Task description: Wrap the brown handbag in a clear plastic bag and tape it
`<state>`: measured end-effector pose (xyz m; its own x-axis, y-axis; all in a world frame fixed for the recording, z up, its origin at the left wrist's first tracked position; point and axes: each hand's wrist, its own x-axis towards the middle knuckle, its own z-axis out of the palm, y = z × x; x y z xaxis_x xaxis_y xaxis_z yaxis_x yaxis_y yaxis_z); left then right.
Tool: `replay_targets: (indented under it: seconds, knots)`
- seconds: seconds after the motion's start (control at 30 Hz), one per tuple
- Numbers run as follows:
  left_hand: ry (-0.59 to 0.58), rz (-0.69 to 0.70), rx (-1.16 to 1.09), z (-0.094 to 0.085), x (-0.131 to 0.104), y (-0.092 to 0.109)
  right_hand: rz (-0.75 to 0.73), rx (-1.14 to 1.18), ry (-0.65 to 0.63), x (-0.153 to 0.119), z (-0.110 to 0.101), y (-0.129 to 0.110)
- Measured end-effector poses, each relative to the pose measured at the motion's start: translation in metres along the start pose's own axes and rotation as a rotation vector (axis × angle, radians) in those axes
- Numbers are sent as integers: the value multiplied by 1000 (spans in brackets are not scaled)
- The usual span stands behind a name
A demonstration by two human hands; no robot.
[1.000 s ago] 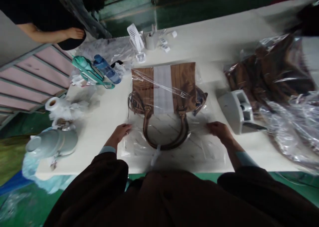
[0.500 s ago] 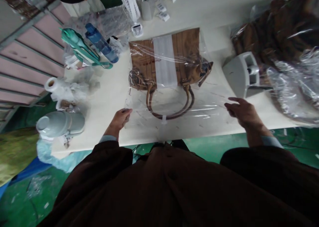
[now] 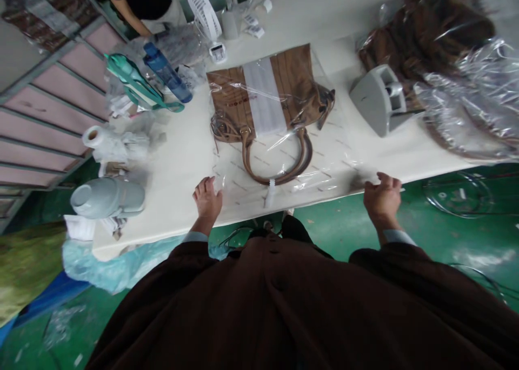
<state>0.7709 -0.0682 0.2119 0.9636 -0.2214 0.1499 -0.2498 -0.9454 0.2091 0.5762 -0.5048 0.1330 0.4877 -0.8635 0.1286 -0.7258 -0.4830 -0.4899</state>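
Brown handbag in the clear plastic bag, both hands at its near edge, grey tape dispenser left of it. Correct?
Not quite. The head view shows the grey tape dispenser to the right of the brown handbag, not left. The left hand and right hand are at the clear plastic bag.

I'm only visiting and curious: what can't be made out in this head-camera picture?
- Print on the brown handbag: too small, under plastic bag glare.
- Right hand fingertips: curled, grip on the bag unclear.
- Co-worker: cut off by top edge.
- Bagged pile: contents blurred by wrap.
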Motion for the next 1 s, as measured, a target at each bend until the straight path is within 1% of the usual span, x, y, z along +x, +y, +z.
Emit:
replay_targets:
  seconds: [0.03, 0.07, 0.1, 0.13, 0.17, 0.23, 0.27, 0.3, 0.37, 0.43, 0.5, 0.63, 0.7, 0.77, 0.83, 0.93, 1.0]
  knots:
    - [3, 135, -3, -1, -7, 10, -27, 13, 54, -16, -1, -1]
    - [-38, 263, -32, 0, -13, 20, -64, 37, 80, -33, -2, -4]
    - [-104, 373, -75, 3, -19, 31, -118, 72, 64, -51, -2, -11]
    - [-176, 460, -113, 7, -23, 41, -190, 116, 1, -70, -1, -21]
    - [-240, 522, -137, 12, -26, 50, -271, 164, -97, -88, 1, -33]
    - [-327, 586, -147, 24, -27, 62, -450, 252, -320, -121, 6, -63]
    - [-356, 603, -147, 29, -25, 65, -527, 276, -402, -134, 9, -79]
    - [-377, 615, -150, 34, -23, 67, -591, 280, -460, -145, 12, -94]
    - [-397, 626, -165, 40, -18, 65, -704, 243, -534, -158, 18, -119]
    - [-395, 626, -194, 42, -14, 62, -794, 172, -581, -163, 22, -135]
    - [-392, 617, -240, 42, -12, 60, -843, 105, -618, -163, 25, -144]
    - [-399, 520, -415, 44, -9, 60, -824, 3, -678, -157, 29, -153]
    - [-391, 469, -482, 46, -7, 61, -829, -35, -688, -154, 31, -156]
    - [-371, 432, -517, 48, -5, 60, -858, -56, -675, -151, 33, -160]
    - [-343, 395, -551, 48, -3, 58, -859, -43, -630, -147, 36, -165]
    - [-290, 364, -597, 43, -2, 57, -752, 36, -522, -140, 38, -174]
    - [-234, 386, -636, 37, -3, 57, -680, 87, -474, -133, 40, -183]
